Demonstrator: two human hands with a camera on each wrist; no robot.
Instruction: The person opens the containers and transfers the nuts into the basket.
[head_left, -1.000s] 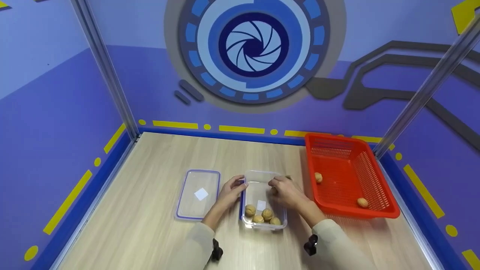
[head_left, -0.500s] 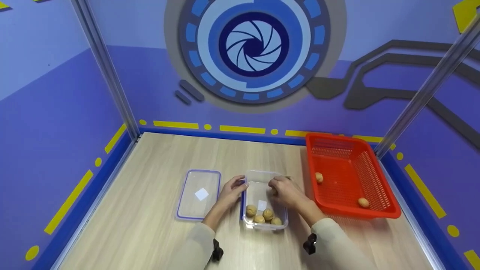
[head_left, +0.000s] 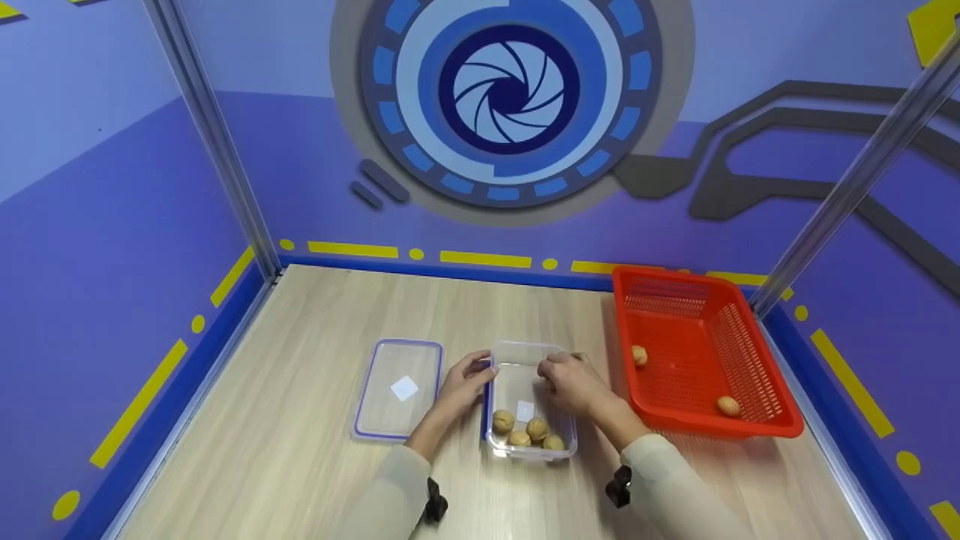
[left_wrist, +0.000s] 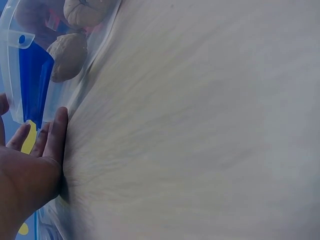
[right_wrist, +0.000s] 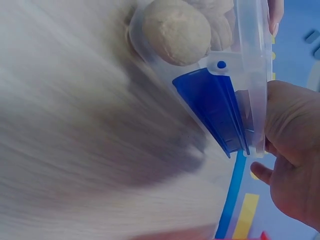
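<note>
“Fingers (left_wrist: 59, 127) of that left hand (head_left: 459, 386) seem to grip the clear container (head_left: 529, 453) at its left edge, thumb at the rim. And the right hand (head_left: 576, 386)?”

“Curled down over the container's far right part, fingertips inside. I can't tell whether they have hold of anything.”

“Looks like filling, to me: four walnuts (head_left: 536, 429) at the container's near end, two more walnuts (head_left: 727, 406) in the red basket (head_left: 705, 426) on the right.”

“Then the next move probably calls for lifting over the rim and reaching right, the left hand steadying the container.”

“Mind the edges. The basket's left wall stands up, with only a narrow strip of bench (head_left: 300, 420) before it.”

“And a blue flap (right_wrist: 212, 107) hangs on the container's right side. Leftward, the lid (head_left: 382, 409) lies just beside the left hand; beyond it, far left, there's more room.”
</note>
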